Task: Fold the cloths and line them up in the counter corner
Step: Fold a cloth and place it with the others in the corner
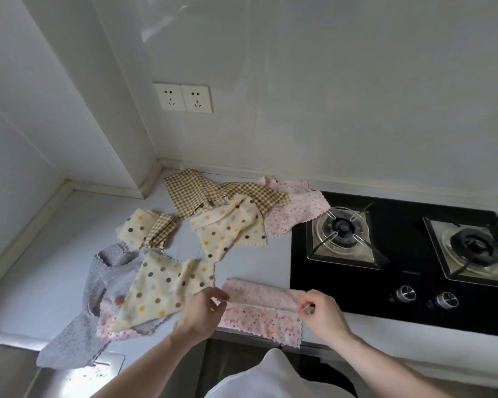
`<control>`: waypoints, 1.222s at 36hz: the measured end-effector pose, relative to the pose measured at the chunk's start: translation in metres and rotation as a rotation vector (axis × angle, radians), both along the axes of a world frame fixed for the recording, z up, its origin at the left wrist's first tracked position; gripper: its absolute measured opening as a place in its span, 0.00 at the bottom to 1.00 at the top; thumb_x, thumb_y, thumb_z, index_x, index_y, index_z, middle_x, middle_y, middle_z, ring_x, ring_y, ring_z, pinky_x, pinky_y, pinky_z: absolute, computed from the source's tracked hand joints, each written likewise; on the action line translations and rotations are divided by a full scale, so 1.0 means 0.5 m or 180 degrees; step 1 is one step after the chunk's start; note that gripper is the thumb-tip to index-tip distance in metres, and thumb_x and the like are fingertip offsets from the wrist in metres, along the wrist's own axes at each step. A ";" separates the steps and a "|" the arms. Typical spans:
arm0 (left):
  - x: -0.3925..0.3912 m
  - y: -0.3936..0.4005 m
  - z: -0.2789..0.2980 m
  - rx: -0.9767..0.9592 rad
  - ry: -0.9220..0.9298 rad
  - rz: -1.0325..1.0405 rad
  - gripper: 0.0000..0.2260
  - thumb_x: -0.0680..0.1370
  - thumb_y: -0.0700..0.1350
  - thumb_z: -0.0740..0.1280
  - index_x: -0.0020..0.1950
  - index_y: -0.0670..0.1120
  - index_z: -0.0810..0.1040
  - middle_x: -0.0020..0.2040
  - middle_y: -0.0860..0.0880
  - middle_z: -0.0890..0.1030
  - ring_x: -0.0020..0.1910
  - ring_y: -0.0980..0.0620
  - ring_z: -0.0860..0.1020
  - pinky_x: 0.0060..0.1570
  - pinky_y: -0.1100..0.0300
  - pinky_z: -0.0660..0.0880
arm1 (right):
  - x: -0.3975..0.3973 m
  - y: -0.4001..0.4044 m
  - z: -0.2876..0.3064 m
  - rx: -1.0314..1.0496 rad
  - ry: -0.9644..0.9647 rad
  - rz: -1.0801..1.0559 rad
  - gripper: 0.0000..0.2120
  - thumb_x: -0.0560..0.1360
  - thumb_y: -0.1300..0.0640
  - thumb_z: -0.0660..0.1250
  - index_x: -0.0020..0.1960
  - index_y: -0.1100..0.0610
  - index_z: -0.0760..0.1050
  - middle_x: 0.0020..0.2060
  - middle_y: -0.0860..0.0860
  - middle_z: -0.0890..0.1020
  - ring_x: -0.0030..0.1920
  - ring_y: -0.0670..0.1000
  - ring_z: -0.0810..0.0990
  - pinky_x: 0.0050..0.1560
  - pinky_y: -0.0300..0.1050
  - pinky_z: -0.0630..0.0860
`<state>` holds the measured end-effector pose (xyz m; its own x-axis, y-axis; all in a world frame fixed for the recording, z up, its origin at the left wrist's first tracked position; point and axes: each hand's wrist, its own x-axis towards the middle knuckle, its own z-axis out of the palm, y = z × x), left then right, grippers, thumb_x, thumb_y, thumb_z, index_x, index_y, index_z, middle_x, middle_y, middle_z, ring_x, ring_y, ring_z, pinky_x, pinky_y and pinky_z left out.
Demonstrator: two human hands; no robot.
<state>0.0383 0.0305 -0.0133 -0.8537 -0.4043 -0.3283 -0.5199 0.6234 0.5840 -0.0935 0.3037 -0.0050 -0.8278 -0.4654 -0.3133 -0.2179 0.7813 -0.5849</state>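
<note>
Folding has only begun: at the near counter edge, the left hand (pixel 203 310) pinches the left end of a pink speckled cloth (pixel 263 310), and the right hand (pixel 321 311) pinches its right end, the far edge turned over toward the person. Next, I judge, that fold needs pressing flat, then halving again. Unfolded cloths lie left and far: one grey (pixel 98 305), three cream dotted, two tan checked, and what look like two more pink. None yet sits in the corner.
</note>
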 end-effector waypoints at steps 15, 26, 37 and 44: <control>0.060 0.023 -0.020 -0.0200 -0.0961 -0.0786 0.19 0.82 0.45 0.57 0.70 0.58 0.75 0.67 0.55 0.76 0.65 0.51 0.75 0.61 0.60 0.72 | 0.112 0.028 -0.078 0.0550 -0.0188 0.0346 0.11 0.77 0.56 0.70 0.40 0.41 0.76 0.55 0.39 0.71 0.61 0.42 0.70 0.53 0.30 0.66; 0.019 0.055 -0.007 -0.0577 -0.0744 -0.1416 0.22 0.80 0.49 0.66 0.74 0.56 0.69 0.75 0.55 0.63 0.71 0.51 0.66 0.67 0.56 0.73 | 0.082 -0.009 -0.062 -0.0085 -0.0971 -0.1563 0.23 0.74 0.53 0.74 0.66 0.54 0.70 0.57 0.48 0.77 0.54 0.49 0.77 0.43 0.38 0.70; 0.000 0.112 -0.042 -0.0528 -0.1227 -0.1940 0.35 0.75 0.43 0.64 0.80 0.61 0.56 0.82 0.56 0.49 0.78 0.43 0.52 0.72 0.47 0.67 | 0.078 -0.042 -0.074 -0.0295 -0.1501 -0.2109 0.06 0.73 0.55 0.71 0.50 0.53 0.80 0.40 0.48 0.83 0.39 0.47 0.79 0.35 0.39 0.72; -0.002 0.122 -0.036 -0.0290 -0.1179 -0.2066 0.35 0.76 0.45 0.65 0.81 0.59 0.56 0.82 0.59 0.49 0.79 0.47 0.53 0.72 0.47 0.68 | 0.066 -0.041 -0.023 -0.0889 -0.1197 -0.2198 0.04 0.76 0.57 0.68 0.44 0.57 0.76 0.36 0.51 0.78 0.35 0.49 0.74 0.34 0.42 0.68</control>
